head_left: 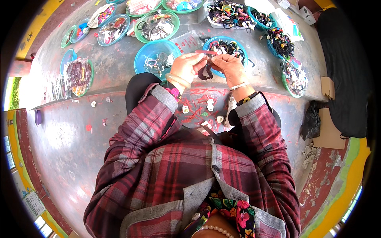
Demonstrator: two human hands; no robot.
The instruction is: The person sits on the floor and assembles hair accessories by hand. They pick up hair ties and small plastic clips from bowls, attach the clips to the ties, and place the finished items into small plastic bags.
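My left hand and my right hand come together over the baskets, thumbs and fingers pinched closed. Between the fingertips hangs a dark brown, bumpy hair band. A thin red strip lies across the fingertips at its top; which fingers press on the strip cannot be made out. Beneath my right hand is a blue basket heaped with dark hair ties. Next to my left hand stands a light blue basket with a few small packed pieces in it.
Several baskets of hair accessories line the raised ledge, among them a green basket and a white tub. Red strip scraps and small white cards litter the floor before me. A black bag and cardboard stand at right.
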